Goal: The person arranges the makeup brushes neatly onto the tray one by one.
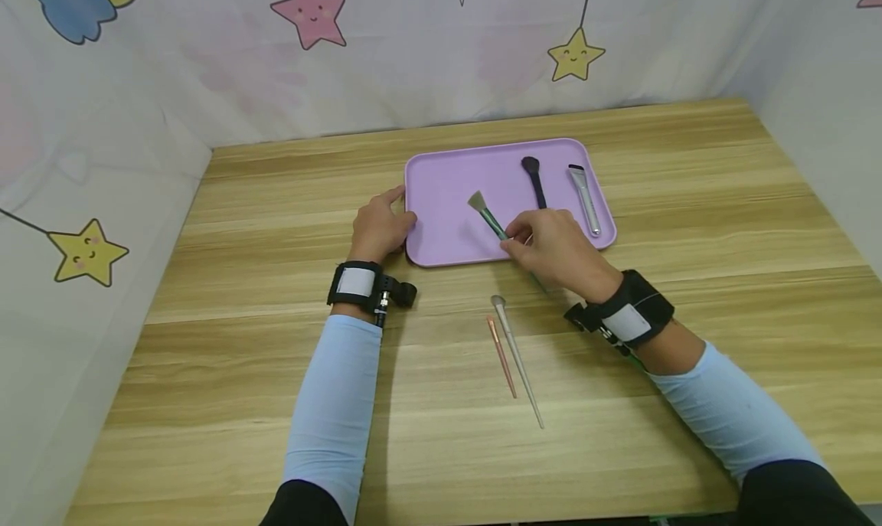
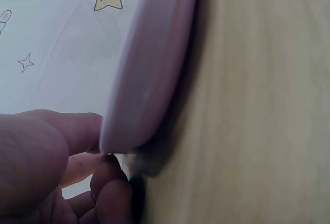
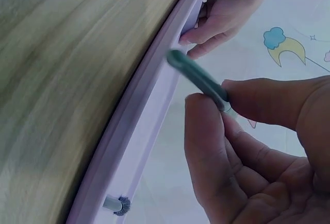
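Note:
My right hand pinches a green-handled makeup brush between thumb and fingertips. The brush slants over the front of the lilac tray, bristles pointing up and to the left in the head view. In the right wrist view the rounded end of its green handle sticks out from the fingertips. My left hand holds the tray's left edge, thumb at the rim and other fingers at its underside, as the left wrist view shows. On the tray's right half lie a black brush and a silver brush.
Two more brushes lie on the wooden table in front of the tray: a short pink one and a longer pale one. A white curtain printed with stars hangs behind the table and along its sides.

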`<state>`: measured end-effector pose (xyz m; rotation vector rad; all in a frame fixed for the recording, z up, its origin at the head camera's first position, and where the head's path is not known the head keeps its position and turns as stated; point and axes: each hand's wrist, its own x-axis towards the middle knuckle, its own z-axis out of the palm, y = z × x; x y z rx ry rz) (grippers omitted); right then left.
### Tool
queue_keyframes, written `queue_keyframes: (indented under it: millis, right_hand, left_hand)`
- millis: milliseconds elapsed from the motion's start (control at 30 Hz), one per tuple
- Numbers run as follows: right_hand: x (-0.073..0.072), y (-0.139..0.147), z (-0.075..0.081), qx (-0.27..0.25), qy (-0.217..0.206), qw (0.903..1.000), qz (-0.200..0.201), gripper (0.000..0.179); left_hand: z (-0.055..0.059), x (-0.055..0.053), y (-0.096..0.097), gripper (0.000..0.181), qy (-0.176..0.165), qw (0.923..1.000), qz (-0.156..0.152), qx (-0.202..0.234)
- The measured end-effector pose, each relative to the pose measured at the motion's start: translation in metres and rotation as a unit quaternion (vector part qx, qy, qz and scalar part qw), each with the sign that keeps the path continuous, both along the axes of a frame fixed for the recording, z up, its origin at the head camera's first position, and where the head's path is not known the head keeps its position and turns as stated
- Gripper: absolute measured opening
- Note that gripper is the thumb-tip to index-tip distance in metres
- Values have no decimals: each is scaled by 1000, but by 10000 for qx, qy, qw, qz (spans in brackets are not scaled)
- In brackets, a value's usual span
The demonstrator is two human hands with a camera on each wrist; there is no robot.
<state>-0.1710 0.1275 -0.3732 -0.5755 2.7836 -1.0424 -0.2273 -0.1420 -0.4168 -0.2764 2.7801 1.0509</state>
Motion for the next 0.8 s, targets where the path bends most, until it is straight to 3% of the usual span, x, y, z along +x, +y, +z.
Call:
queue_keyframes:
  millis: [800]
  right_hand:
    - [-12,5,-4,-130,1,9994,-308,22]
  left_hand:
    - [0,-1,0,62,12,10000,6,40]
